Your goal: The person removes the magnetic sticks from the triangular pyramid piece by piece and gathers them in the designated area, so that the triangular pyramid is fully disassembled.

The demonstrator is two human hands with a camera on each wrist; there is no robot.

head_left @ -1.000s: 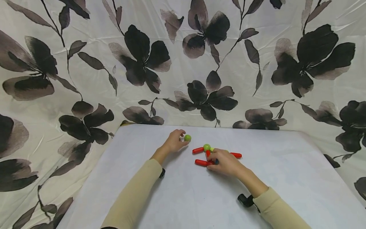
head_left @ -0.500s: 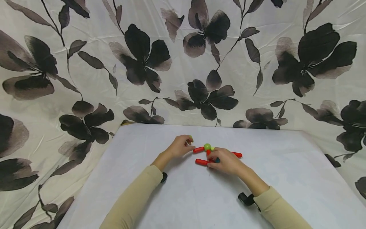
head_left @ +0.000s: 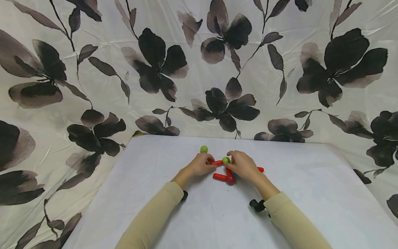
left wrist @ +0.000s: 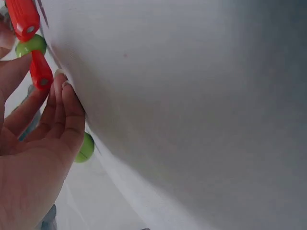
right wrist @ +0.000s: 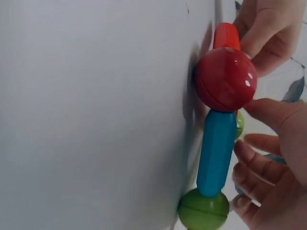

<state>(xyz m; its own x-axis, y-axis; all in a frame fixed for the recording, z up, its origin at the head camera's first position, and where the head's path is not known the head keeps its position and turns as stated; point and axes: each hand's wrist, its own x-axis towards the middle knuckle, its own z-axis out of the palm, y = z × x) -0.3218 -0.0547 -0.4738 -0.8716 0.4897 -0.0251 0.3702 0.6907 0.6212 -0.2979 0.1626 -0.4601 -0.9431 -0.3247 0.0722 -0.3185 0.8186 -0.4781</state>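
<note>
My left hand (head_left: 202,163) pinches the free end of a red toy building rod (head_left: 217,163), thumb and forefinger on it in the left wrist view. The rod's other end meets a green ball (head_left: 226,160). Thumb and forefinger of my right hand (head_left: 244,164) are around that green ball. A second red rod (head_left: 228,172) runs from it down to a red ball (head_left: 230,180), where another red rod (head_left: 219,177) points left. In the right wrist view a blue rod (right wrist: 217,153) joins the red ball to another green ball (right wrist: 204,209). My right hand hides part of the structure from above.
A loose green ball (head_left: 204,149) lies beyond my left hand. The end of a red rod (head_left: 260,169) shows right of my right hand. All of it sits on a white-covered table (head_left: 199,214), with a flowered cloth (head_left: 192,76) hanging behind.
My left hand has left the loose green ball and come nearer, onto the red rod's end. My right hand has moved from the red ball up to the attached green ball.
</note>
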